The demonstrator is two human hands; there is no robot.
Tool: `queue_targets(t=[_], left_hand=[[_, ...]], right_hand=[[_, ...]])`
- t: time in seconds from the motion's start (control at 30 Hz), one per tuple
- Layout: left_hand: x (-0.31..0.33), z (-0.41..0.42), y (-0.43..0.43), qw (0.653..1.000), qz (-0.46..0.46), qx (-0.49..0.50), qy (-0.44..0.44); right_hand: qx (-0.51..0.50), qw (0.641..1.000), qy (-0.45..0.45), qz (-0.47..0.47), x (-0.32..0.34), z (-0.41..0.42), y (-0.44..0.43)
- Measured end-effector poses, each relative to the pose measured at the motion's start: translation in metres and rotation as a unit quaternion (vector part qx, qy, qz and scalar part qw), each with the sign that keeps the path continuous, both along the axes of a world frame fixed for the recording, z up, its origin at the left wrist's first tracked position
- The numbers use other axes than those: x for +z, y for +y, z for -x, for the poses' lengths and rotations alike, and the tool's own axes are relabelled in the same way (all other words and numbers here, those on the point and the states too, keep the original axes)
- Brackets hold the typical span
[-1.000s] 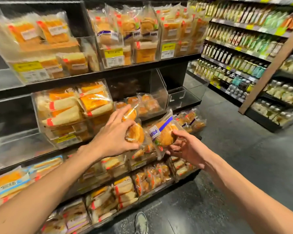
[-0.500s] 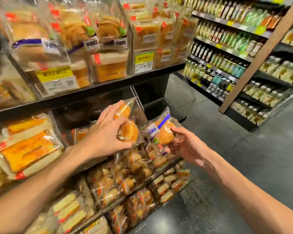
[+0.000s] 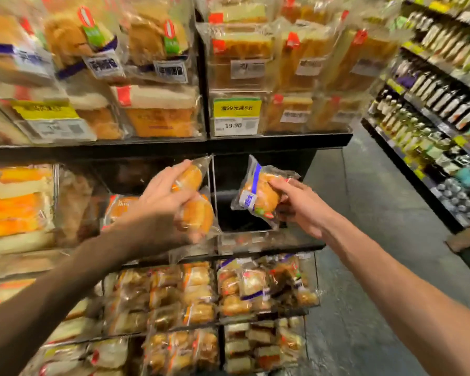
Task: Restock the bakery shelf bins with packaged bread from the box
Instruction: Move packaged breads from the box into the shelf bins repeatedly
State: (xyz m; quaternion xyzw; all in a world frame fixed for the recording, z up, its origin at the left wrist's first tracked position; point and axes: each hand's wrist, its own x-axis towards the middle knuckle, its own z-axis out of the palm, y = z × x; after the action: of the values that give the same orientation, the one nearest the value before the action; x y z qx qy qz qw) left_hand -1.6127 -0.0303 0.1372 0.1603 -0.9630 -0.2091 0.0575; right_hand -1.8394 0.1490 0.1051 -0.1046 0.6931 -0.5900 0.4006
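At the middle shelf of the bakery rack, a clear packet of two golden buns (image 3: 194,204) stands nearly upright in the left hand (image 3: 160,199). The fingers curl over the upper bun and the thumb wraps under the lower one, just left of a clear divider (image 3: 212,185). Just right of that divider, the right hand (image 3: 300,207) pinches a blue-striped packet (image 3: 257,198), a round bun in clear wrap with a white label, by its right edge, the fingers curled onto the wrap. This packet hangs tilted before the dark opening of a clear bin (image 3: 244,240), above the bin's front wall; whether it touches the wall cannot be told. Farther in, behind the left hand, an orange-labelled packet (image 3: 120,210) lies in the compartment left of the divider. To the far left on the same shelf sit stacked orange and white slices (image 3: 14,207) in wrap. On the shelf above, bins are crowded with packets of sliced loaf (image 3: 239,50), and a yellow price tag (image 3: 237,115) on one bin front reads 19.90. Below the hands, the lower bins (image 3: 217,316) are filled with small packaged buns and rolls, blurred in places. Across the grey floor (image 3: 364,213), on the right, aisle shelves carry rows of bottles (image 3: 440,104).
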Motion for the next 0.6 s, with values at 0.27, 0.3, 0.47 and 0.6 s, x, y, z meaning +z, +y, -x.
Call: queue_targets(t=[0.27,0.3,0.47,0.6], left_hand=[[0.003,0.002,0.02,0.996,0.046,0.079,-0.023],[0.003,0.002,0.021,0.995,0.05,0.083,-0.024],[0.005,0.001,0.019,0.995,0.045,0.088,-0.031],[0.006,0.004,0.015,0.994,0.047,0.075,-0.065]], right_hand=[[0.029,0.985,-0.143,-0.097,-0.05,0.038,-0.059],[0.021,0.982,-0.145,-0.12,-0.058,0.038,-0.064],[-0.008,0.969,-0.191,-0.157,-0.087,0.031,-0.082],[-0.011,0.964,-0.204,-0.17,-0.099,0.031,-0.087]])
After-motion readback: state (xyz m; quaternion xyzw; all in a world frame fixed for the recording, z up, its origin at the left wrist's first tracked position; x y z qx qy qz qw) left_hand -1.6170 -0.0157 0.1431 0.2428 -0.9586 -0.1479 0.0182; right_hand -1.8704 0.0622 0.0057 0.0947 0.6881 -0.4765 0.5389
